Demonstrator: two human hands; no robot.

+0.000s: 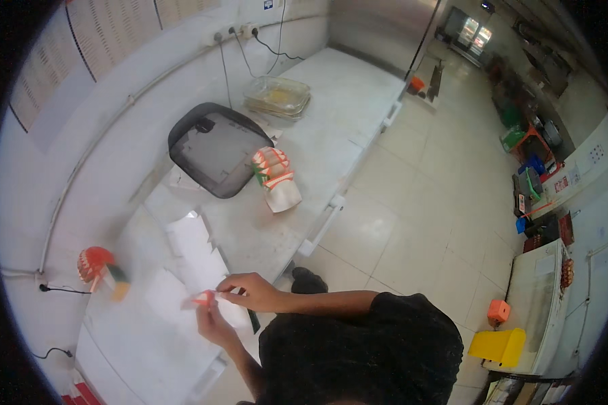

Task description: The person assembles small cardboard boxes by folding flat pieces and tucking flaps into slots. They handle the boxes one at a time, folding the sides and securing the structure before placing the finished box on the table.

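Over the near part of the white table, my left hand (215,325) pinches a small orange-and-white paper piece (203,298) between thumb and fingers. My right hand (250,291) meets it from the right, its thumb and fingertips closed at the edge of the same piece. Flat white card sheets (197,251) lie under and beyond my hands, with notched edges. Farther along sits a stack of orange, white and green paper cartons (277,181). Nested orange-and-white cartons (94,263) stand at the left by the wall, beside a green-and-yellow carton (117,282).
A dark grey tray-like container (221,152) rests against the wall side of the table (338,88), with clear plastic trays (277,96) behind it. Cables hang from wall sockets (248,30). Right of the table runs a tiled floor (412,196); a yellow bin (498,347) stands across it.
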